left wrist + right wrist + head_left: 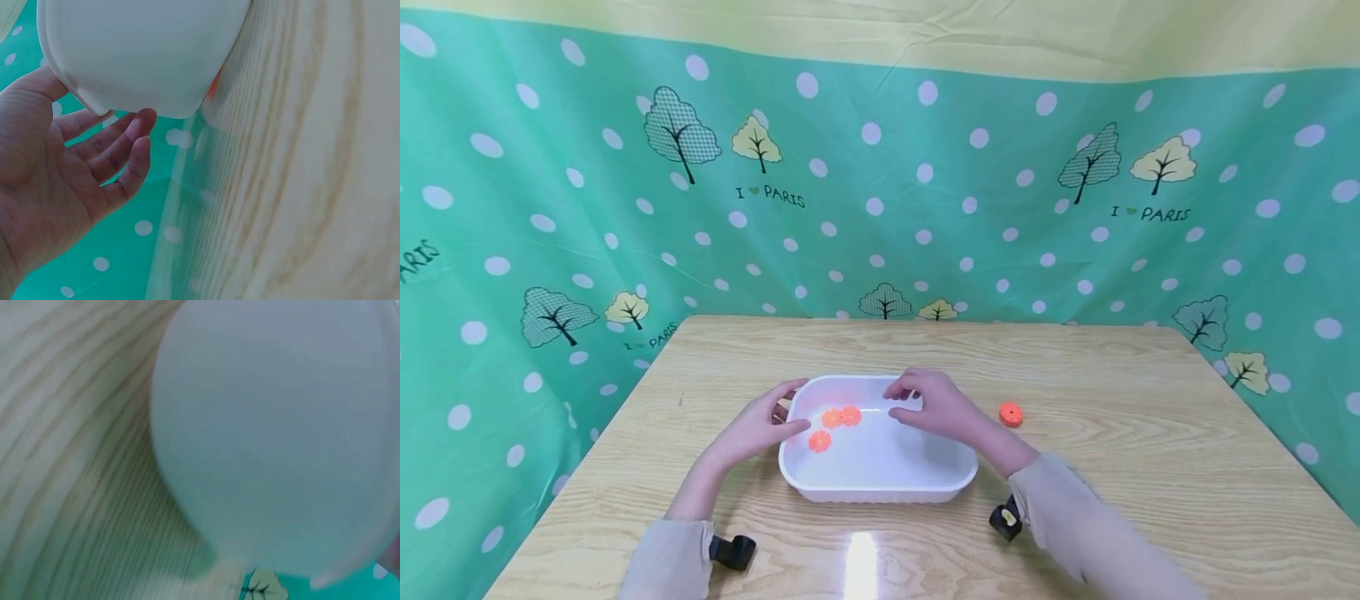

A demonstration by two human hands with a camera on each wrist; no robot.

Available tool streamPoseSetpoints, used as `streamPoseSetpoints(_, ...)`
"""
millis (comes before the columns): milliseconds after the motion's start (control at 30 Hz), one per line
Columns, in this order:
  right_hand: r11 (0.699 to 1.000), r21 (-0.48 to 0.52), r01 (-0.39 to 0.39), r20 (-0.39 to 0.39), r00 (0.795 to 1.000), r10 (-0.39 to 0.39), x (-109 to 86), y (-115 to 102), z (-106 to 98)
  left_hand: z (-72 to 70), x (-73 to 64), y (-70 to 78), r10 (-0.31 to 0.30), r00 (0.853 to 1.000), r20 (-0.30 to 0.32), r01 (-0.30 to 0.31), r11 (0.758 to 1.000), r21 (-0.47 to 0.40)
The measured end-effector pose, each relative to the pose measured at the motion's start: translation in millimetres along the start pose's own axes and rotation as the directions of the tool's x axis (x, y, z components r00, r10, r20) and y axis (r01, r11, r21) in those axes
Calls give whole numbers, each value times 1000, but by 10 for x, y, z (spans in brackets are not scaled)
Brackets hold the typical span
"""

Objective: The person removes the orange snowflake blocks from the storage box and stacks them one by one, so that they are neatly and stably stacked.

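A white plastic basin stands on the table, holding several small orange scalloped discs on its left side. My left hand grips the basin's left end, thumb over the rim and the other fingers outside. From the left wrist view, the fingers of that hand curl beneath the basin's rim. My right hand hovers over the basin's right half, its fingers bent and the thumb apart from them, with nothing visible between. The right wrist view is mostly filled by the basin's outer wall.
More orange, apparently stacked discs lie on the wooden table, right of the basin. Dark wrist-worn devices sit under both sleeves. A green dotted cloth hangs behind the table and along its sides.
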State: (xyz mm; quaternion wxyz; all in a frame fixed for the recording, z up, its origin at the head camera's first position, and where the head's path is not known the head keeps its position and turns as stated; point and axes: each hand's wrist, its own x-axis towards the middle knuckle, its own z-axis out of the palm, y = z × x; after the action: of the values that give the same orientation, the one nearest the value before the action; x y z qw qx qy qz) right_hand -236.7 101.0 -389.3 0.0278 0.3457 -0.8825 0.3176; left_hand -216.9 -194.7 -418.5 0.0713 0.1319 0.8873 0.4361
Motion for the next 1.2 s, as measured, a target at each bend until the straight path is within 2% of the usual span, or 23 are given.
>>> streamPoseSetpoints(167,1000,26,-9,57,998,8,89,-117,100,2,-1,-5,-4,1000,0,4,1000,2)
streamPoseSetpoints(300,1000,2,-13,100,995,13,140,-205,178,0,-2,1,-1,1000,-1,1,1000,0)
streamPoseSetpoints(600,1000,-3,8,147,989,-8,228,-327,356,-13,-13,4,11,1000,5,-11,1000,-8)
streamPoseSetpoints(900,996,-84,-28,271,961,50,291,-432,470,-11,-2,-17,-2,1000,0,2,1000,-5)
streamPoseSetpoints(1000,995,-99,-23,284,958,50,299,-453,496,-14,-3,-27,17,1000,4,-17,1000,-1)
streamPoseSetpoints(1200,992,-126,8,327,944,34,296,-472,555,-15,-7,-16,12,1000,8,-12,1000,8)
